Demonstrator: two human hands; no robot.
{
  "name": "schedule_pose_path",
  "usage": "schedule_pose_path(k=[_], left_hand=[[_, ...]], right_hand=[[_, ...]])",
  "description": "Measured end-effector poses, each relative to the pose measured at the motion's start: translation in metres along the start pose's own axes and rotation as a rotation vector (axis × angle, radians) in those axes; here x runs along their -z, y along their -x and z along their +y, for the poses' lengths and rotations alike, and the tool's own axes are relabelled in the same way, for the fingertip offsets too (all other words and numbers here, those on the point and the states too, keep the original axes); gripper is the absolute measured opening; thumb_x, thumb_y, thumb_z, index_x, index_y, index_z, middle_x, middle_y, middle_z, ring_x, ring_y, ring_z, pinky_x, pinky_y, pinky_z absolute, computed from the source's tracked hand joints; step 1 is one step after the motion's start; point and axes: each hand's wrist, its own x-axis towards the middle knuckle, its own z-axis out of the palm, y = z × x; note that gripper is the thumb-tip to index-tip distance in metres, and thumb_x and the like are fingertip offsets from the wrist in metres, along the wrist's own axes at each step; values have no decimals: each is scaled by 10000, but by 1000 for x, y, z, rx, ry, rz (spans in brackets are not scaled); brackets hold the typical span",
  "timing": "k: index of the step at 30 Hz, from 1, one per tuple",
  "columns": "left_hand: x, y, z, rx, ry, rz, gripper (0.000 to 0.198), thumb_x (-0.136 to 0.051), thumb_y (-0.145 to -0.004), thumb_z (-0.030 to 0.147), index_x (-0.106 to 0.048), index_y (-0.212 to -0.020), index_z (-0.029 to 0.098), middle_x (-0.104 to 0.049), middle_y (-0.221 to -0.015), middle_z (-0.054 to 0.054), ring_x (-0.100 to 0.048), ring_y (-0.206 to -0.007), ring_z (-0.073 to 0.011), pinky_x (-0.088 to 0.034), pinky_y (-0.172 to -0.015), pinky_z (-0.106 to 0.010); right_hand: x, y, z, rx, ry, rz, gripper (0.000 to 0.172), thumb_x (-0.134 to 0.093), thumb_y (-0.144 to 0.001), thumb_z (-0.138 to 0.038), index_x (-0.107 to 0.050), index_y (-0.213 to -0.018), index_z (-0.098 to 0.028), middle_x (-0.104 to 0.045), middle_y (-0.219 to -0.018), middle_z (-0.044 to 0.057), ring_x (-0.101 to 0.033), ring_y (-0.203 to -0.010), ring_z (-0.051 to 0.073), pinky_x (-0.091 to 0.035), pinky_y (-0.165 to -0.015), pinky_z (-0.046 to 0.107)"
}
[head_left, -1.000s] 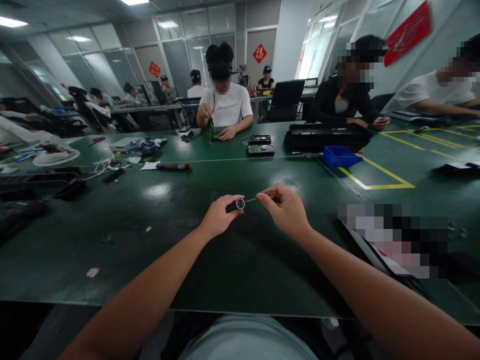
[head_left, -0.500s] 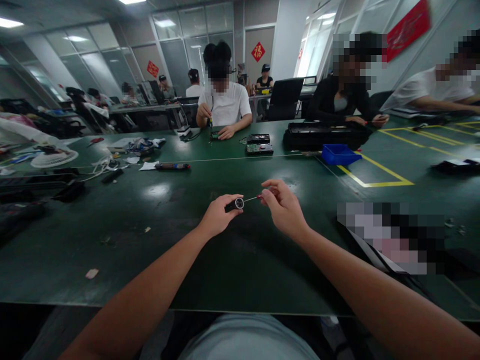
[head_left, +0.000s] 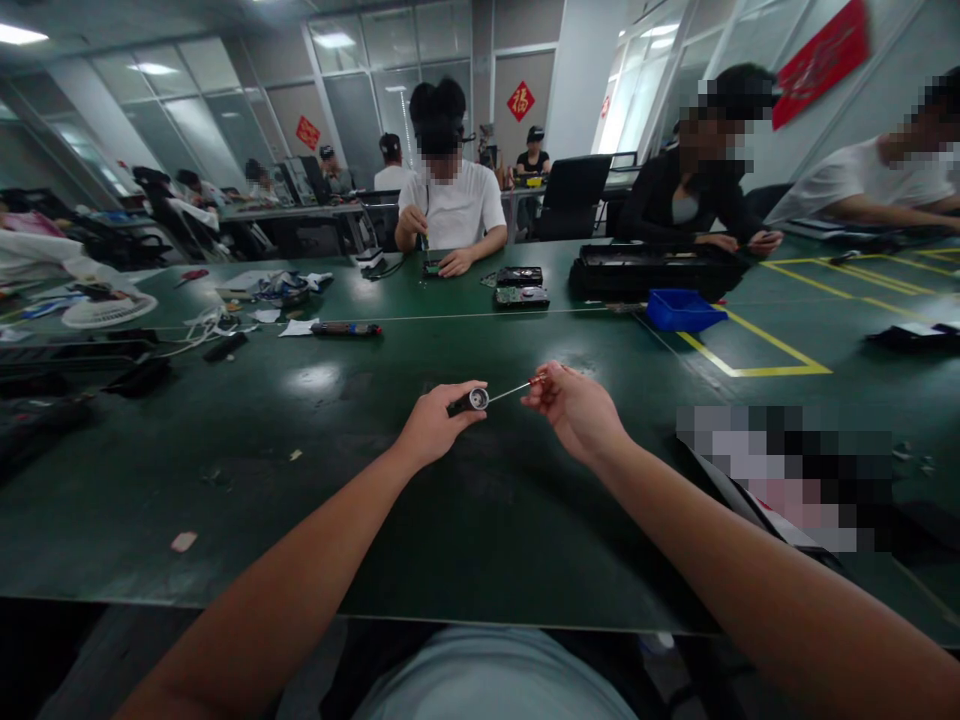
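Observation:
My left hand is closed around a short black cylinder whose round end has a silver rim and faces me. To the right, my right hand grips a thin screwdriver by its red handle. The metal shaft slants down to the left, and its tip is at the cylinder's rimmed end. Whether the tip touches the rim or goes inside cannot be made out. Both hands are above the green table.
Across the table a person in white works on a small board beside two hard drives. A blue tray and a long black housing lie back right. A dark pen-like tool and cables lie left.
My right hand has turned and shifted slightly right, so more of the screwdriver's shaft and red handle shows. The rimmed end of the cylinder is tilted a little more towards me.

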Motion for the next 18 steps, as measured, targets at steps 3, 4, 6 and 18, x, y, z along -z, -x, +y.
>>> schedule_pose_path(k=[3,4,6,18], left_hand=[[2,-1,-1,3,-13,3,446,-719,-861,286,-642,-1301,292,-678,-1287,-37,-593,-1210,-241,-393,-1088,-436],[2,-1,-1,4,-17,1,450,-718,-863,295,-638,-1306,291,-678,-1288,-41,-593,-1208,-244,-395,-1086,-438],[2,0,-1,-3,-25,-2,456,-713,-869,304,-631,-1317,289,-679,-1281,-45,-596,-1197,-246,-403,-1074,-437],[-1,1,-1,-38,-87,-37,455,-724,-861,294,-633,-1306,281,-705,-1182,-44,-607,-1087,-243,-447,-987,-426]], right_hand=[[0,2,-2,40,-4,40,227,-576,-886,-459,-573,-879,-232,-600,-776,22,-608,-705,170,-572,-772,383],[0,3,-2,62,5,54,219,-585,-888,-447,-583,-893,-228,-613,-800,25,-612,-721,165,-568,-768,371],[-2,5,-2,114,55,71,213,-582,-903,-433,-594,-913,-221,-636,-833,31,-621,-743,162,-559,-759,356],[-6,17,-10,366,452,26,210,-539,-950,-403,-612,-944,-206,-699,-802,30,-656,-725,167,-513,-698,329]])
